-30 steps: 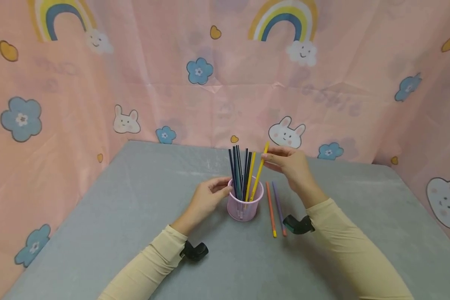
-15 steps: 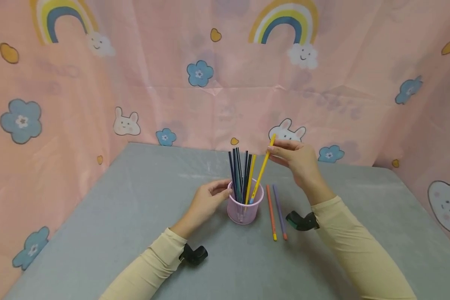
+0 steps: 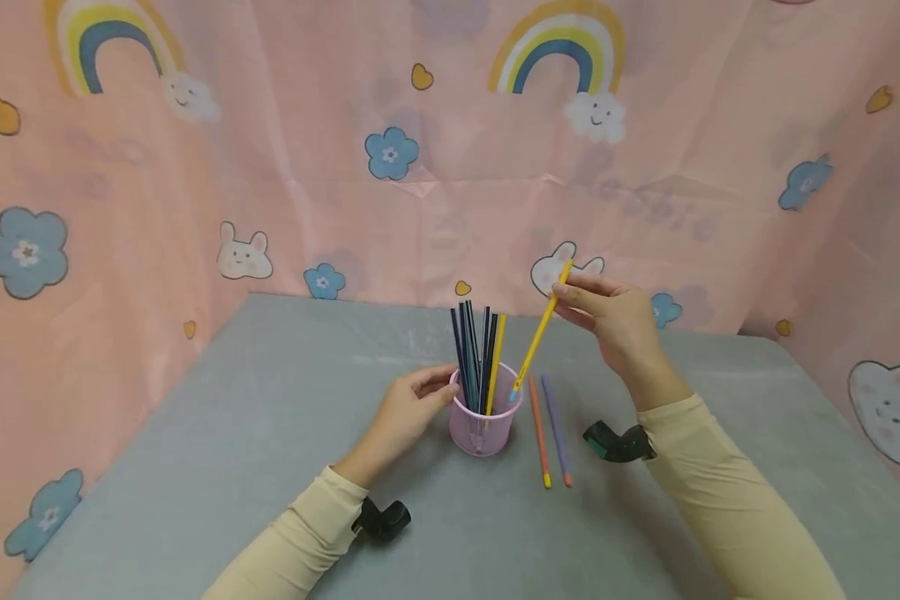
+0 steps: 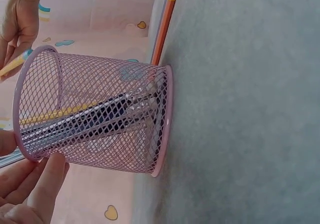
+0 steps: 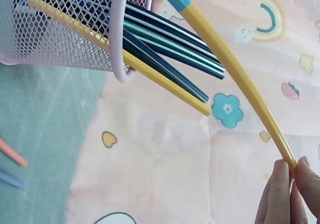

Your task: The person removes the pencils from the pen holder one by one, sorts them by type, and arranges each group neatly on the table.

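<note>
A pink mesh pencil cup point(image 3: 482, 433) stands upright on the grey table. My left hand point(image 3: 408, 408) grips its left side at the rim, thumb and fingers apart around the edge. Between the thumb and fingertips of my right hand point(image 3: 622, 325) is the top of a yellow pencil point(image 5: 240, 78), tilted, its blue end lowest and right at the cup's rim in the left wrist view. Inside the cup lean several dark pencils point(image 3: 468, 358) and another yellow pencil point(image 3: 497, 358), also blue at its lower end.
Right of the cup, an orange pencil point(image 3: 540, 437) and a purple pencil point(image 3: 557, 433) lie side by side on the grey table point(image 3: 270, 417). A pink printed cloth point(image 3: 307, 108) hangs behind and along both sides.
My right hand has drawn the yellow pencil up and to the right, so its blue end has come up from inside the cup to the rim. My left hand stays on the cup.
</note>
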Tool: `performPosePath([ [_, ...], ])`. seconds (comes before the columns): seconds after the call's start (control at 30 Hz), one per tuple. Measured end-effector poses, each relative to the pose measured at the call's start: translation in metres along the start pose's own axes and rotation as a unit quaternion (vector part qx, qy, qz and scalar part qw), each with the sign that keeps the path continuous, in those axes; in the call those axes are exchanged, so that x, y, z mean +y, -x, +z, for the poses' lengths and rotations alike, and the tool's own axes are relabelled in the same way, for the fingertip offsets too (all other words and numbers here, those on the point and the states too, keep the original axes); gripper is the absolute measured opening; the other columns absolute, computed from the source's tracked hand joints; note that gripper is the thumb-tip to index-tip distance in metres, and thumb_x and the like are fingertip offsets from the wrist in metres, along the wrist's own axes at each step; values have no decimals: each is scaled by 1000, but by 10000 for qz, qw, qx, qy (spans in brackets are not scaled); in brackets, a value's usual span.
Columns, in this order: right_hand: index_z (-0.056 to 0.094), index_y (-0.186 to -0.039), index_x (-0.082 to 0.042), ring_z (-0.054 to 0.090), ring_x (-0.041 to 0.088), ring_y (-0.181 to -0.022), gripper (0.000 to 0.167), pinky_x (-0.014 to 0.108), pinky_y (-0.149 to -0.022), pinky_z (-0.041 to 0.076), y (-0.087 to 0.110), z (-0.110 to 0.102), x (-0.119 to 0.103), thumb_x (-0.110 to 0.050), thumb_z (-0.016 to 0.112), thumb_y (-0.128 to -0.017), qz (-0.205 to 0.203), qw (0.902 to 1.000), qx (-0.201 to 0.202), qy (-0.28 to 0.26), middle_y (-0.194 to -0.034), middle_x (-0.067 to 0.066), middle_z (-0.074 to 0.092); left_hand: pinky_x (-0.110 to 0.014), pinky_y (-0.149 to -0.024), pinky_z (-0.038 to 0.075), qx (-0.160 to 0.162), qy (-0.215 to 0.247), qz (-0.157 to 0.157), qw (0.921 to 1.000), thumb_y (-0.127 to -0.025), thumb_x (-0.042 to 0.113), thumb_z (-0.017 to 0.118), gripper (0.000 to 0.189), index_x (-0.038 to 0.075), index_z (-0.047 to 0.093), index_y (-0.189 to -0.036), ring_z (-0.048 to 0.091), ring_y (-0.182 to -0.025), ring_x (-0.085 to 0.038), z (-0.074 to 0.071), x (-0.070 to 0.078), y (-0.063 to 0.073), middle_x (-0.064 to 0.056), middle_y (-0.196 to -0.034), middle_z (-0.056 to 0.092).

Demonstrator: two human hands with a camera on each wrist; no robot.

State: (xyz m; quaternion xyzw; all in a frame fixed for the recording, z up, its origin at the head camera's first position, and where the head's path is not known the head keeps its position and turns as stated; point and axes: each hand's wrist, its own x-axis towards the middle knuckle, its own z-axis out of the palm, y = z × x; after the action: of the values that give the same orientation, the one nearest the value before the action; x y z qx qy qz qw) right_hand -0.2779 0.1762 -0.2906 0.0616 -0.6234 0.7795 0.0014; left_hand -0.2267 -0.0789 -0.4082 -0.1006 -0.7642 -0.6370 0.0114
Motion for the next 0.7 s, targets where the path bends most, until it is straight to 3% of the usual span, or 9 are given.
performPosePath([
  [0.23, 79, -86, -14, 75, 9, -82, 12, 23, -78, 61, 6, -23, -5, -3, 74, -86, -37, 9994, 191, -295, -89, -3, 75, -36, -102, 54, -7, -47, -9, 10000, -95, 16, 67, 38, 2, 64, -130, 65, -120, -27, 0, -3, 1, -15, -129, 67],
  [0.7, 76, -86, -23, 73, 3, -82, 15, 21, -79, 60, 6, -59, 6, -9, 72, -90, 659, 9938, 218, 869, -86, -10, 74, -39, -102, 54, 74, 60, -139, 9999, -94, 14, 68, 37, 3, 64, -130, 66, -119, -26, 0, 3, 3, -13, -127, 69],
])
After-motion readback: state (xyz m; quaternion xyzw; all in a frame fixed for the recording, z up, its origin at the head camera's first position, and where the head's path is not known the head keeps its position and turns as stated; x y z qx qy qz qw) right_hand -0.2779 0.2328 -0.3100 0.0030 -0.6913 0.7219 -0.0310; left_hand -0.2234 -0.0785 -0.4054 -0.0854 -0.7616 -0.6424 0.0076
